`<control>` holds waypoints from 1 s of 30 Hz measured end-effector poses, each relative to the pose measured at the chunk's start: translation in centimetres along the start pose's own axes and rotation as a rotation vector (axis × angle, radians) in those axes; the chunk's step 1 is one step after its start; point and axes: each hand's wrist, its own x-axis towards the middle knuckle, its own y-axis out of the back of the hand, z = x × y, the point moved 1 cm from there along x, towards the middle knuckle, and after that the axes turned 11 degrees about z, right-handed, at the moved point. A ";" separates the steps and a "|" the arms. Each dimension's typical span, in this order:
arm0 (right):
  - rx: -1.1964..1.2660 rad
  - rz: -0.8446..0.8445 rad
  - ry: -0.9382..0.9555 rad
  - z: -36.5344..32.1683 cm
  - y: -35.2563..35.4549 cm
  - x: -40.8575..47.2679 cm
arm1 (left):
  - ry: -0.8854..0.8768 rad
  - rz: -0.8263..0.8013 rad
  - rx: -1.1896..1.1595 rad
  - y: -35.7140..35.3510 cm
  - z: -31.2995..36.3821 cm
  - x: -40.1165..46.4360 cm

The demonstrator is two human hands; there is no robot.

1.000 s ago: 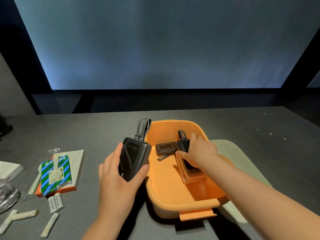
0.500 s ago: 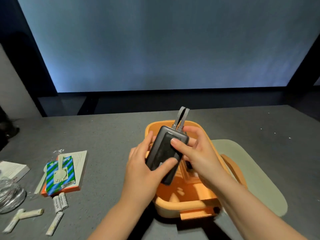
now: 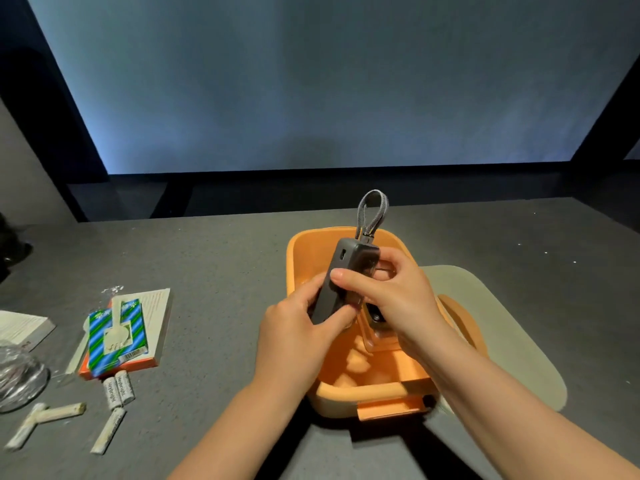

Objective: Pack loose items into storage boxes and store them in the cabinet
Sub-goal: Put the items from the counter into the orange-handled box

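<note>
A dark grey table (image 3: 214,271) stands before a pale lit wall. Above the orange box (image 3: 304,258), a black power bank (image 3: 341,275) is held tilted on edge, its grey loop (image 3: 372,211) pointing up. The left hand (image 3: 298,334) closes round its lower end; the right hand (image 3: 391,296) pinches its upper part, fingertips (image 3: 337,273) on the near face. A pale lid (image 3: 502,327) lies beside the box. Batteries (image 3: 117,393) and a striped packet (image 3: 116,336) lie well to the left.

Matt plastic orange box (image 3: 301,265) — braided cloth loop (image 3: 373,211) on smooth dark power bank (image 3: 341,271).
</note>
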 end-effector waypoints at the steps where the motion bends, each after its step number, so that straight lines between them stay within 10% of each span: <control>1: -0.016 -0.018 0.018 0.2 0.5 0.2 | 0.008 -0.025 -0.006 0.3 -0.5 -0.1; 12: -0.765 -0.741 0.302 2.9 0.5 1.8 | 0.166 0.178 -0.024 3.1 -5.3 -1.8; 30: -1.375 -1.086 0.668 6.3 -1.6 1.4 | 0.178 -0.021 -0.013 1.2 -6.1 -4.2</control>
